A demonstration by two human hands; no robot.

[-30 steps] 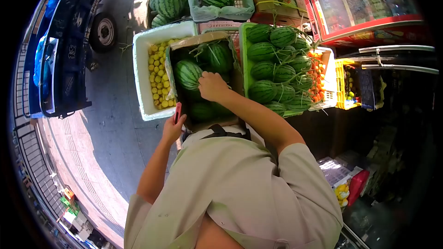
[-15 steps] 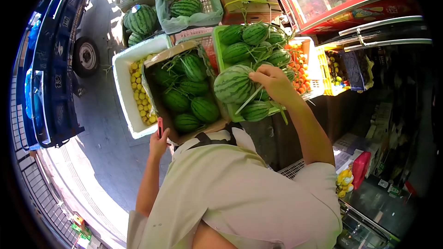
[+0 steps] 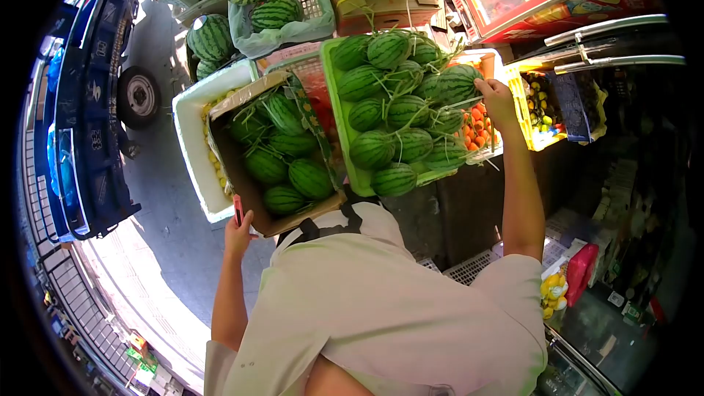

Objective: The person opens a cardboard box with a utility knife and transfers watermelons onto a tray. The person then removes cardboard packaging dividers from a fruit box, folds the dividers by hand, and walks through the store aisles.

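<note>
My right hand (image 3: 499,108) is at the right end of a small striped watermelon (image 3: 456,86), its fingers closed at that end. This melon lies on the right side of a green crate (image 3: 329,95), against several other small watermelons (image 3: 412,144) with stems and tendrils. My left hand (image 3: 237,237) is wrapped round a slim red utility knife (image 3: 238,210), which points upward; its blade cannot be made out. Beside that hand stands a cardboard box (image 3: 220,148) with several watermelons (image 3: 310,178) inside.
A white foam box (image 3: 185,114) of yellow fruit is left of the cardboard box. Orange-red tomatoes (image 3: 478,132) lie right of the green crate, then a yellow crate (image 3: 524,114). Larger watermelons (image 3: 277,12) stand behind. A blue truck (image 3: 92,117) is at far left, a red freezer (image 3: 543,0) at back right.
My right hand has carried the watermelon from above the green crate's left front to its right side. My left hand still grips the utility knife, slightly lower and further left in view.
</note>
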